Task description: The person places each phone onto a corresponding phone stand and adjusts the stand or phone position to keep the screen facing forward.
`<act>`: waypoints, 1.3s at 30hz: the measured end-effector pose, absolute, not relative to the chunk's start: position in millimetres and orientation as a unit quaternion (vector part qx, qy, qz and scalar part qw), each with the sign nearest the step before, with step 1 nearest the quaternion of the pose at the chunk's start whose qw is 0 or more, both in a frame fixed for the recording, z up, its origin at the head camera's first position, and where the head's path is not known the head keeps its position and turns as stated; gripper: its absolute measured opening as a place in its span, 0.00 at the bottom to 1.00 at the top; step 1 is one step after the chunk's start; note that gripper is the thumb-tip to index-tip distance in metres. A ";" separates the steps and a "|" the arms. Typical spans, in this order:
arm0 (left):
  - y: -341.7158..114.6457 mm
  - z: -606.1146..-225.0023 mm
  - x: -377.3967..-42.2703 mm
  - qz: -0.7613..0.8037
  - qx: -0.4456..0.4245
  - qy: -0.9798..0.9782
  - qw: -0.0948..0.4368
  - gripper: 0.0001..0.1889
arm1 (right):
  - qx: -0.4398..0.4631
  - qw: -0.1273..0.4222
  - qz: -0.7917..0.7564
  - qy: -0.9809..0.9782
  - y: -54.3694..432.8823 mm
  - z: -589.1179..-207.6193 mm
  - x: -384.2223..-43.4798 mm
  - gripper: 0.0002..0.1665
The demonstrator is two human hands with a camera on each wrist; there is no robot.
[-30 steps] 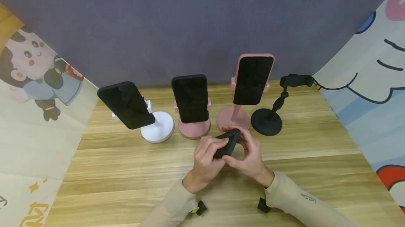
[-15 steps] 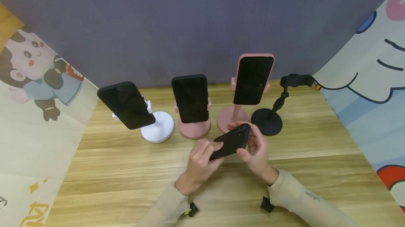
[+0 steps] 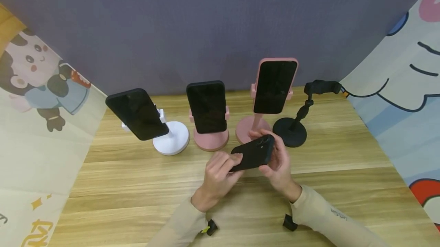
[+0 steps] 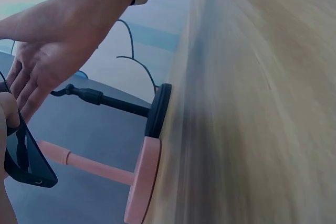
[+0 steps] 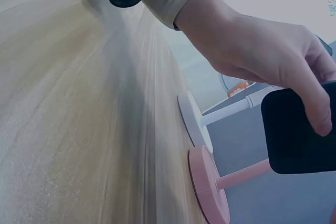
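A black smartphone [image 3: 252, 153] is held sideways above the table, its back upward and its camera lenses at the right end. My left hand [image 3: 220, 174] grips the left end; the right wrist view shows the left thumb flat against the phone's dark face [image 5: 294, 140]. My right hand [image 3: 280, 163] spans the camera end, thumb near the lower corner and fingers along the far edge and behind. Across in the left wrist view, the right hand's fingers [image 4: 34, 85] look fairly straight. Just behind the right hand stands a black phone stand [image 3: 290, 132] with a bare clamp.
To the left, a white stand [image 3: 175, 140] bears a tilted black phone [image 3: 137, 115]. Two pink stands carry a black phone [image 3: 207, 107] and a pink-cased phone [image 3: 276, 86]. All stand in a row on the wooden table [image 3: 137, 186], before a grey back panel [image 3: 206, 29].
The phone has turned so more of its back shows, and it has moved slightly right. My right hand has shifted right with its end; the left hand keeps its grip. The stands stay put.
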State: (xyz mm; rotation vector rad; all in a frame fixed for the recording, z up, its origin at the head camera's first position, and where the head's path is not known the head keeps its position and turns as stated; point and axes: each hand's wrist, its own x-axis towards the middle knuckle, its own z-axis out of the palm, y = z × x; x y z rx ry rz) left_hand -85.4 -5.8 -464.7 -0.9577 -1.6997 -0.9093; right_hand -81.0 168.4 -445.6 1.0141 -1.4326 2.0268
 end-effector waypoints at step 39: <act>52.9 -431.3 -90.5 -0.343 -0.425 -0.714 0.439 0.15 | 0.350 0.308 0.712 -0.525 233.5 -378.8 -96.5 0.46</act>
